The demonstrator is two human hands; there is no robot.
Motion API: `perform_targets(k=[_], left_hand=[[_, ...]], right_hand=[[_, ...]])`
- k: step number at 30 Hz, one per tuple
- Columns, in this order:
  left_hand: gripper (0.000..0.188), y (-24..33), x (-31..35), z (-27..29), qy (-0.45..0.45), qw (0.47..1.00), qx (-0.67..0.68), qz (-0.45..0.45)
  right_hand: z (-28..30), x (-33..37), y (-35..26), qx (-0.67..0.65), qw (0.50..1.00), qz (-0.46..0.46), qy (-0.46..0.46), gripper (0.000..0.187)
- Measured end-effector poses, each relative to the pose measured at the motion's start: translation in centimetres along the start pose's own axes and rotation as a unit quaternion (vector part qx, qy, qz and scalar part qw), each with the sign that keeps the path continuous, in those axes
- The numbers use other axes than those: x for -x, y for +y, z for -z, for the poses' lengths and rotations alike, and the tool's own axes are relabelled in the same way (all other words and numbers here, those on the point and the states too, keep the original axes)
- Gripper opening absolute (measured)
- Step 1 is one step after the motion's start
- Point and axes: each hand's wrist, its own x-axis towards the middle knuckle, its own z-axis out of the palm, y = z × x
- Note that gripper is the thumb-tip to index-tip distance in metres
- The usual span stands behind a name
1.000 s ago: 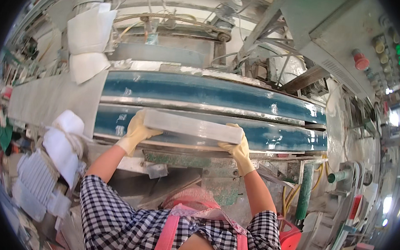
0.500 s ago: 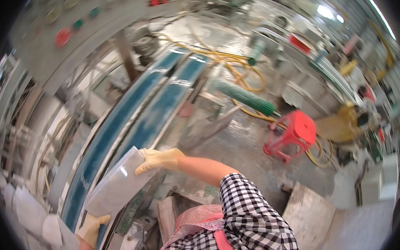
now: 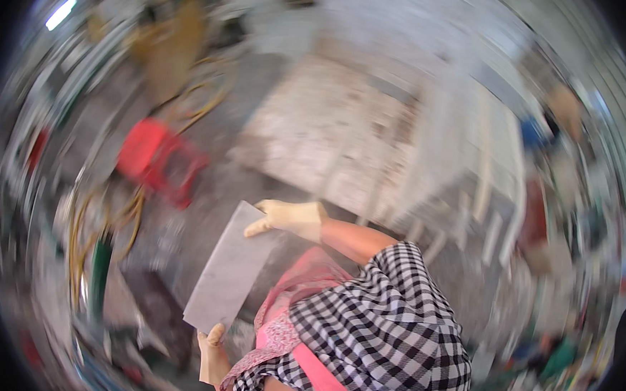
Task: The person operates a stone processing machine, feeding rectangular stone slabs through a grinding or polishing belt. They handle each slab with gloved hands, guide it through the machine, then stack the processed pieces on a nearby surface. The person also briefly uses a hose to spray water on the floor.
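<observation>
Between my two gloved hands I carry a flat grey rectangular slab (image 3: 228, 269), held tilted in front of my body. My right hand (image 3: 286, 218), in a pale cream glove, grips its far upper end, thumb over the face and fingers at the edge. At the near lower end my left hand (image 3: 213, 356), gloved the same way, is closed on the slab's edge, with the thumb on top. The slab's underside and the fingers beneath it are hidden.
A red plastic stool (image 3: 159, 159) stands on the floor to the left, near a yellow hose (image 3: 139, 221) and a green roller (image 3: 99, 276). Ahead lies a wide, pale, stained board (image 3: 324, 124), with stacked white slabs (image 3: 467, 140) at its right. Motion blurs the surroundings.
My body has turned right, away from the blue conveyor belts and control panel. The slab has come off the belt side with both hands still on it.
</observation>
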Motion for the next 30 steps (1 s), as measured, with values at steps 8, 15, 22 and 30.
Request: perform_targets(k=[8,15,22,30], left_hand=[[0.085,7.8,-15.1,-16.8,-0.303,0.920,-0.247,0.023],[0.095,11.4,-22.5,-33.0,-0.470,0.821,-0.322,0.021],[0.096,11.7,-23.5,-46.8,-0.589,0.719,-0.369,-0.015],[0.091,10.2,-23.5,-64.3,-0.663,0.626,-0.383,-0.145]], right_hand=[[12.0,13.0,4.0,-0.133,0.941,0.047,0.308,0.092],[14.9,19.2,2.0,-0.160,0.834,0.005,0.528,0.079],[17.3,25.0,-1.6,-0.120,0.774,0.049,0.620,0.069],[28.2,32.3,0.9,-0.009,0.744,0.089,0.663,0.081]])
